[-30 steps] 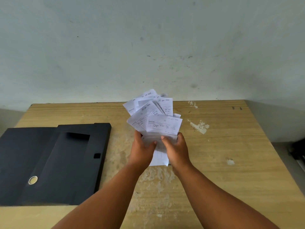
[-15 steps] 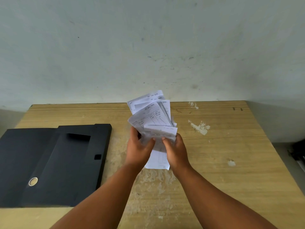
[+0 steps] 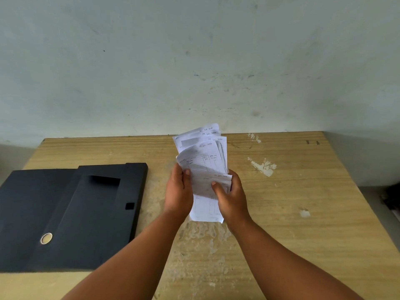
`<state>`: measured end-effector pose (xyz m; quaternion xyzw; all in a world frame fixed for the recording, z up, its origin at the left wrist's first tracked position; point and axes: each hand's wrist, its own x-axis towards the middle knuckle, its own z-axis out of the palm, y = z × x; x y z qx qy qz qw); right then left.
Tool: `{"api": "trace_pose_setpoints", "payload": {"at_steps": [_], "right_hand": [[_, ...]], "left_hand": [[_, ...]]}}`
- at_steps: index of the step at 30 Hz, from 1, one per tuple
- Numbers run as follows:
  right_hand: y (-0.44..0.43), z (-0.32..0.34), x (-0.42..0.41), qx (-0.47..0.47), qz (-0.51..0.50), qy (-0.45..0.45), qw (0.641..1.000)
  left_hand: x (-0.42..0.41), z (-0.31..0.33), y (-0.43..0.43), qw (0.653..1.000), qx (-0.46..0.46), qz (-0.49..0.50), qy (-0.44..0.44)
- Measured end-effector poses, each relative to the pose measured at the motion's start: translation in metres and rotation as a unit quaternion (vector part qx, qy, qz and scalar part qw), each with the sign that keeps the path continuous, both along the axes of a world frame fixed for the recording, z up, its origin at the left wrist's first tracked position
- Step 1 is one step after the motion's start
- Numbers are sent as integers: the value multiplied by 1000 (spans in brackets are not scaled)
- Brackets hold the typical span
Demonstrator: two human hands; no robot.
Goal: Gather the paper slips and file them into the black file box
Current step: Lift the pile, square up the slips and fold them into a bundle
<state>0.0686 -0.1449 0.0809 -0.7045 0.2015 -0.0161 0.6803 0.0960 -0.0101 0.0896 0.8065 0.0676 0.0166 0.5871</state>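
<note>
Both of my hands hold a bunch of white paper slips [image 3: 202, 161] upright above the middle of the wooden table [image 3: 292, 202]. My left hand [image 3: 178, 191] grips the bunch on its left side, thumb on the front sheet. My right hand [image 3: 230, 195] grips the right side, thumb pressed across the lower sheets. The slips carry printed tables and handwriting and stand in a fairly narrow stack. The black file box [image 3: 71, 213] lies flat on the table's left part, a hand's width left of my left hand, with a metal ring hole near its front.
A pale wall [image 3: 194, 61] rises directly behind the table's far edge. White paint chips mark the tabletop to the right of my hands. Something dark [image 3: 392, 198] lies beyond the table's right edge.
The slips were fanned wide a second ago; my hands have squeezed them into a narrower, taller bunch. The hands stay in about the same place.
</note>
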Motion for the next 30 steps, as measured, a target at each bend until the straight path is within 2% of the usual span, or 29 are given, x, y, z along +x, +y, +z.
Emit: {"api": "trace_pose_setpoints", "payload": {"at_steps": [5, 12, 15, 19, 24, 27, 30], "right_hand": [[-1, -8, -1, -22, 0, 19, 1000], [-1, -7, -1, -19, -2, 34, 999], [2, -5, -3, 6, 4, 46, 999], [7, -4, -5, 38, 12, 58, 998], [5, -1, 2, -72, 20, 59, 995], [3, 2, 5, -87, 7, 41, 995], [1, 7, 4, -62, 0, 35, 997]], "left_hand": [[-4, -5, 3, 1000, 3, -5, 11], [-17, -3, 5, 992, -113, -28, 44], [-21, -8, 4, 988, -137, -30, 65], [-18, -5, -3, 990, -100, -23, 95], [-10, 0, -7, 997, 12, -10, 71], [-8, 4, -8, 999, 27, 4, 29], [-8, 5, -10, 999, -4, -6, 37]]}}
